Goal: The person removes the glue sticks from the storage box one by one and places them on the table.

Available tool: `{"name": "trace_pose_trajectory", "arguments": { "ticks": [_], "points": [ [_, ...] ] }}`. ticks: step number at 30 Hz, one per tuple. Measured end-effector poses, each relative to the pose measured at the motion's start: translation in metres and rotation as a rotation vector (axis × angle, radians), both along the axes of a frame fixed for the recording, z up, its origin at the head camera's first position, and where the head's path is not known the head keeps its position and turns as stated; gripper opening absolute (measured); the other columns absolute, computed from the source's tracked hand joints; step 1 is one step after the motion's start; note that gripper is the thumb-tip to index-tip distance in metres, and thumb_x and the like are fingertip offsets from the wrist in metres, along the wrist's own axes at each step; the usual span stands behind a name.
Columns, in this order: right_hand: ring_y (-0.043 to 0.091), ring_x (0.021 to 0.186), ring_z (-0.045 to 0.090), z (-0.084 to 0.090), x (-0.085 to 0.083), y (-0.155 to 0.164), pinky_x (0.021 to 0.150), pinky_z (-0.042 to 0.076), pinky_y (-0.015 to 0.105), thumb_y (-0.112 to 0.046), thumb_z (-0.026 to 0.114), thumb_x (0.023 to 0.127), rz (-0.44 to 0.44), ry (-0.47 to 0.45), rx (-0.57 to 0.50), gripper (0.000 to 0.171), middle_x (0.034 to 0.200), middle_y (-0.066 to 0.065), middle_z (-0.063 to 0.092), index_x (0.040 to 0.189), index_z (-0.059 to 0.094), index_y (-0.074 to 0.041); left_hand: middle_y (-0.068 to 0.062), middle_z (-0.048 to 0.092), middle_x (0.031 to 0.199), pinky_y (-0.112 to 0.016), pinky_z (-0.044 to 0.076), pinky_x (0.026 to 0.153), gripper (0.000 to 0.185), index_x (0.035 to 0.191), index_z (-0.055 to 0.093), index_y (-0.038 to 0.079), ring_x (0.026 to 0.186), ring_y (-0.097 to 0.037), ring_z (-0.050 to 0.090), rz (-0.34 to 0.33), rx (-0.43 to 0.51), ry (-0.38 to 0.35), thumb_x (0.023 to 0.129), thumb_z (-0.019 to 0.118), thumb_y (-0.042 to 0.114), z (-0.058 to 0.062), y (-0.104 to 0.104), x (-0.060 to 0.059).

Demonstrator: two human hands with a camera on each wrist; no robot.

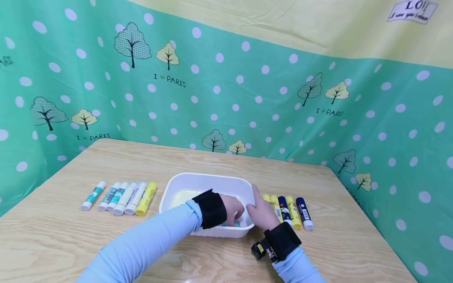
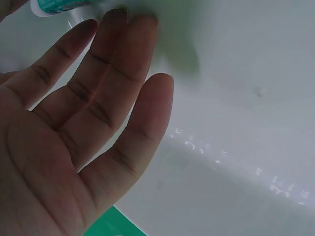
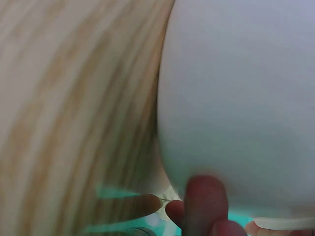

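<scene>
My left hand (image 1: pixel 231 206) reaches down into a white plastic basin (image 1: pixel 201 179), its fingers loosely bent. A teal-and-white glue stick (image 1: pixel 231 224) lies in the basin below that hand. In the left wrist view the glue stick (image 2: pixel 64 5) shows only partly at the top, beyond the fingertips, and no grip on it is visible. At the basin's right end, my right hand (image 1: pixel 263 212) holds the rim, thumb at the edge and fingers along the outside. The right wrist view shows a fingertip (image 3: pixel 206 196) against the basin's outer wall.
Several glue sticks (image 1: pixel 131 198), teal, white and yellow, lie in a row left of the basin. To its right is another row of yellow and dark blue glue sticks (image 1: pixel 285 210), close beside my right hand. A green patterned cloth (image 1: pixel 244 98) hangs behind the wooden table (image 1: pixel 53 236).
</scene>
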State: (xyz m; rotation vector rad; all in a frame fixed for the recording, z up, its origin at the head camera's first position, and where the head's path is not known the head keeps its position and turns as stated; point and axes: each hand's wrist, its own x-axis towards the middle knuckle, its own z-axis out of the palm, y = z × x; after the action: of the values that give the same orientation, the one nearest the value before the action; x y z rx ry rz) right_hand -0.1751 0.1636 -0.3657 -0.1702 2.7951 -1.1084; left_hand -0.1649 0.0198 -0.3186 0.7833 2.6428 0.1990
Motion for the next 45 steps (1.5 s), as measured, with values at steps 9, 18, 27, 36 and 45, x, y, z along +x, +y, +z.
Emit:
{"name": "trace_pose_trajectory", "arguments": {
  "ticks": [9, 18, 27, 36, 45],
  "points": [
    [0.017, 0.052, 0.051, 0.001, -0.002, 0.0, 0.042, 0.04, 0.026, -0.013, 0.038, 0.085, 0.007, 0.001, 0.002, 0.063, 0.13, 0.022, 0.036, 0.139, 0.005, -0.016, 0.01, 0.051, 0.071, -0.022, 0.035, 0.061, 0.021, 0.081, 0.059, 0.018, 0.063, -0.008, 0.044, 0.029, 0.096, 0.012, 0.064, 0.064, 0.009, -0.002, -0.006, -0.002],
    [0.017, 0.05, 0.05, -0.001, -0.002, 0.001, 0.041, 0.039, 0.025, -0.013, 0.038, 0.085, 0.001, -0.005, -0.009, 0.064, 0.13, 0.022, 0.036, 0.139, 0.005, -0.018, 0.009, 0.051, 0.073, -0.021, 0.035, 0.062, 0.023, 0.084, 0.058, 0.016, 0.065, -0.008, 0.045, 0.039, 0.114, -0.006, 0.063, 0.064, 0.008, -0.007, -0.005, -0.007],
    [0.018, 0.052, 0.051, -0.002, -0.002, 0.002, 0.042, 0.04, 0.026, -0.014, 0.038, 0.085, 0.002, -0.005, -0.016, 0.063, 0.129, 0.022, 0.037, 0.139, 0.005, -0.018, 0.01, 0.053, 0.073, -0.023, 0.035, 0.063, 0.023, 0.081, 0.057, 0.018, 0.065, -0.009, 0.045, 0.062, 0.114, -0.017, 0.062, 0.066, 0.009, -0.01, -0.003, -0.01],
    [0.017, 0.048, 0.049, -0.003, -0.002, 0.002, 0.042, 0.039, 0.026, -0.014, 0.038, 0.085, 0.001, -0.006, -0.02, 0.063, 0.127, 0.023, 0.039, 0.139, 0.005, -0.018, 0.008, 0.048, 0.067, -0.023, 0.032, 0.059, 0.02, 0.08, 0.057, 0.016, 0.062, -0.01, 0.042, 0.082, 0.127, -0.019, 0.064, 0.063, 0.006, -0.016, -0.002, -0.015],
    [0.017, 0.057, 0.052, 0.0, -0.002, 0.001, 0.045, 0.04, 0.027, -0.014, 0.039, 0.087, 0.014, -0.009, -0.021, 0.063, 0.131, 0.02, 0.035, 0.139, 0.004, -0.019, 0.005, 0.049, 0.067, -0.019, 0.034, 0.058, 0.02, 0.083, 0.055, 0.012, 0.061, -0.01, 0.044, -0.015, 0.058, 0.141, 0.067, 0.068, 0.01, -0.018, 0.002, -0.036]
  ]
}}
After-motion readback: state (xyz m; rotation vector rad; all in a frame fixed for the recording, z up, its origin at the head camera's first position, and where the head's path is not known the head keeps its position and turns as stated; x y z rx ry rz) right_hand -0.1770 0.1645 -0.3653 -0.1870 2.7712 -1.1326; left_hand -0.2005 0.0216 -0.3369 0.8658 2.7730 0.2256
